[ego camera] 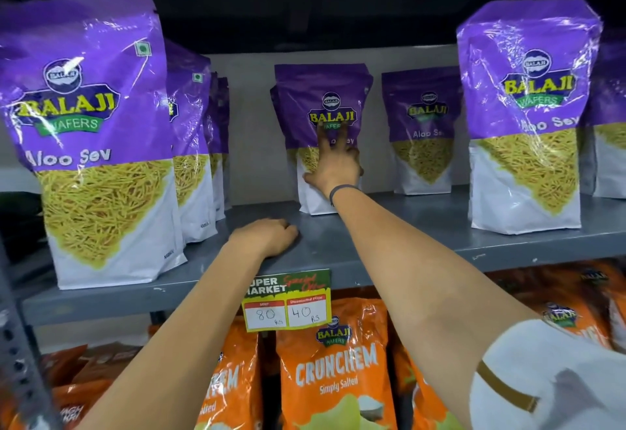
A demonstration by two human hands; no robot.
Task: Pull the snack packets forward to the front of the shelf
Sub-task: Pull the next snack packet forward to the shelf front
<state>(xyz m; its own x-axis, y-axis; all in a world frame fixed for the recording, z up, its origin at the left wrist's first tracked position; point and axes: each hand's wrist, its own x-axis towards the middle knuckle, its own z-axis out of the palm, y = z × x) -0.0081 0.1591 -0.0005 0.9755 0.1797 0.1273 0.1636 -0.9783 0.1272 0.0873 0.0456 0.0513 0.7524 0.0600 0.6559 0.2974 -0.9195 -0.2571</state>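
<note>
Right sleeve [559,382] is filling the near corner while that arm is stretching deep over the shelf [338,253]. Right hand [333,165] is lying open, fingers spread flat on the face of the middle packet [321,117], which is standing way back near the rear wall. Not really gripping it, looks more like it's getting purchase to drag it. Left hand [267,238] is resting palm-down, loosely curled on the front edge, holding nothing, probably bracing the reach. Another back packet [421,131] is standing just beside it, also far back. Left packet [91,145] and right packet [525,117] are sitting at the front edge already.
</note>
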